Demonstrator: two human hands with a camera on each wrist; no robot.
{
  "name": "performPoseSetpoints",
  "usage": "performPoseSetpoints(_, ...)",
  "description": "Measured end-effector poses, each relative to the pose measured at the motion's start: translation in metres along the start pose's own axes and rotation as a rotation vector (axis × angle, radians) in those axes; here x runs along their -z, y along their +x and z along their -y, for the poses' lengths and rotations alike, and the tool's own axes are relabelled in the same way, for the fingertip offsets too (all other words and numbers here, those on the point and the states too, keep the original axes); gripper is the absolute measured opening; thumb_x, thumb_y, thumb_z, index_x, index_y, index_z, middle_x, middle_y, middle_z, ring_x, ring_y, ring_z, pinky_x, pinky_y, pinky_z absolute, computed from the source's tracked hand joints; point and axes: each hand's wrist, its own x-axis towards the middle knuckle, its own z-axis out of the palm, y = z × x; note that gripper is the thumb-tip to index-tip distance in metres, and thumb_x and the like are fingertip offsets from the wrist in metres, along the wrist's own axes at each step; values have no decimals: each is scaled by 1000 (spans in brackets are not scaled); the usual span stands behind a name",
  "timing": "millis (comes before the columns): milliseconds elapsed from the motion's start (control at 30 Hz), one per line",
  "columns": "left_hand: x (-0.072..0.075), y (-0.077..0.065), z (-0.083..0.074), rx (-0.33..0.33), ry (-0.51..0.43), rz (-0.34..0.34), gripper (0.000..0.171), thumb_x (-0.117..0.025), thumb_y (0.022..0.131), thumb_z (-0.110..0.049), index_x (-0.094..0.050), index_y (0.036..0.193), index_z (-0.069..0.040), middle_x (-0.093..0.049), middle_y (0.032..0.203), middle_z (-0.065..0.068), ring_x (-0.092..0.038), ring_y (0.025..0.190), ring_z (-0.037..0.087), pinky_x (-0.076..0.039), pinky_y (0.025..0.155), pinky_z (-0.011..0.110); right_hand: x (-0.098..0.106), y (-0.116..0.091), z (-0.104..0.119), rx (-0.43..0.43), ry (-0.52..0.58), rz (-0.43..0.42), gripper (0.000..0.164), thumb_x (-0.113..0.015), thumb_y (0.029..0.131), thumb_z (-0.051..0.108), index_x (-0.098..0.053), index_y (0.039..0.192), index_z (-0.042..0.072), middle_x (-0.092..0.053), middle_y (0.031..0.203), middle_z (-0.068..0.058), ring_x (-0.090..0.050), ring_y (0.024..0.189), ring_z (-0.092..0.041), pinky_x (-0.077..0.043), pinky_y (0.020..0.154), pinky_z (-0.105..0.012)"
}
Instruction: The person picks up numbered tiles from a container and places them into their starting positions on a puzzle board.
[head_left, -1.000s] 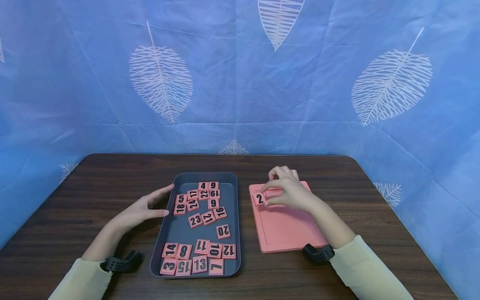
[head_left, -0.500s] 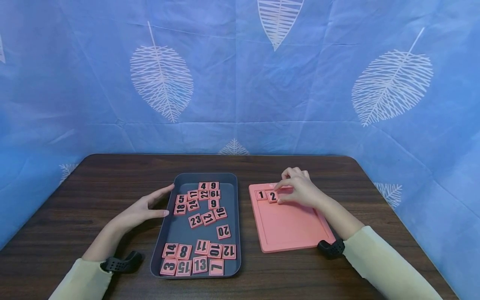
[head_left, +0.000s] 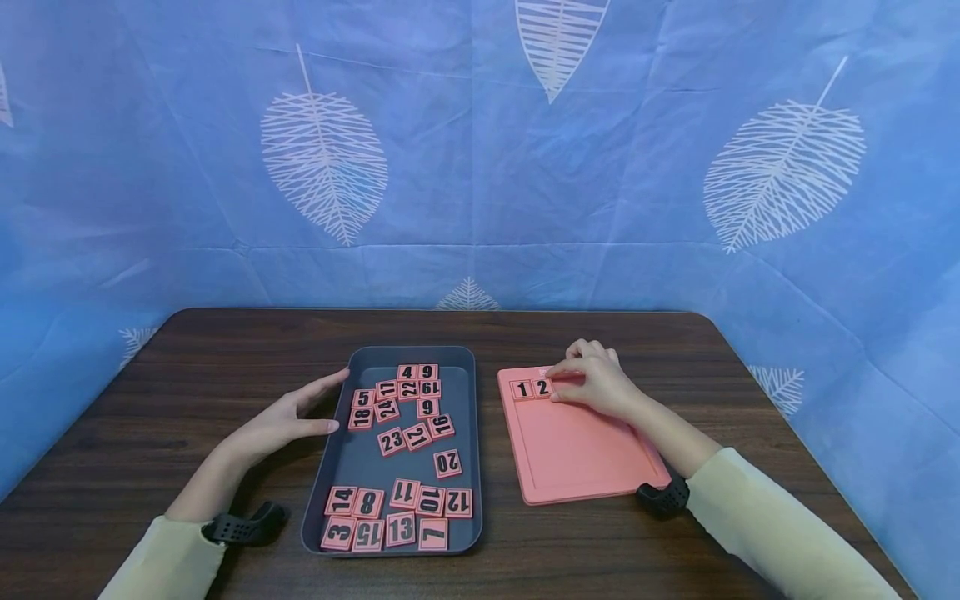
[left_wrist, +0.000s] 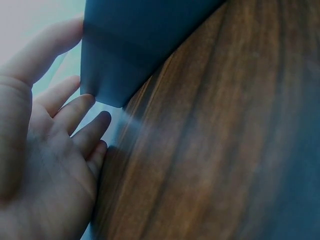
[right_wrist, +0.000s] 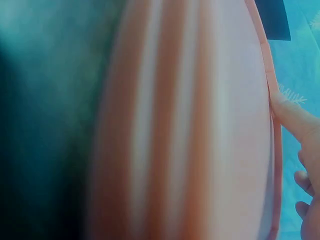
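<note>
right hand (head_left: 592, 385) pinches the square 2 tile (head_left: 541, 388), set upper left on the smooth pink board (head_left: 577, 458) beside the 1 tile (head_left: 522, 389). left hand (head_left: 288, 419) relaxed, fingers spread against the round-cornered dark tray (head_left: 371, 472). wood-grain table (head_left: 492, 525) strip separates tray and board.

A dark brown, wood-grain table (head_left: 225, 367) with rounded far corners occupies the foreground. A blue fabric backdrop (head_left: 465, 183), printed with white skeletal leaves (head_left: 324, 162), hangs behind it.
</note>
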Motion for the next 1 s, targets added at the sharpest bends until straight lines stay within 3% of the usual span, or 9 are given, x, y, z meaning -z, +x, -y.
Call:
performPoseSetpoints(267,2,1,0,3,3,1,73,-66,92,-21,-25,153,-17,-16,157,18,-8,140,47,-13,100,73,-10,-4,-6,-10,40,-51,33,-81,77,29,-75,108,21,-45,101,0,-36,96,-25,-20,78,-43)
performPoseSetpoints(567,5,4,0,13,10,-4,73,-66,91,-22,-26,153,-18,-16,156,18,-8,140,47,-12,100,73,-20,-8,-8,-44,49,-122,36,-81,77,28,-73,111,18,-46,108,-4,-34,103,-29,-18,84,-48)
performPoseSetpoints(1000,6,4,1,2,12,3,73,-66,92,-22,-26,153,-19,-16,157,17,-8,140,47,-14,100,73,-18,-17,-3,-93,42,-137,44,-81,76,33,-72,116,18,-46,109,-4,-34,101,-29,-17,80,-48)
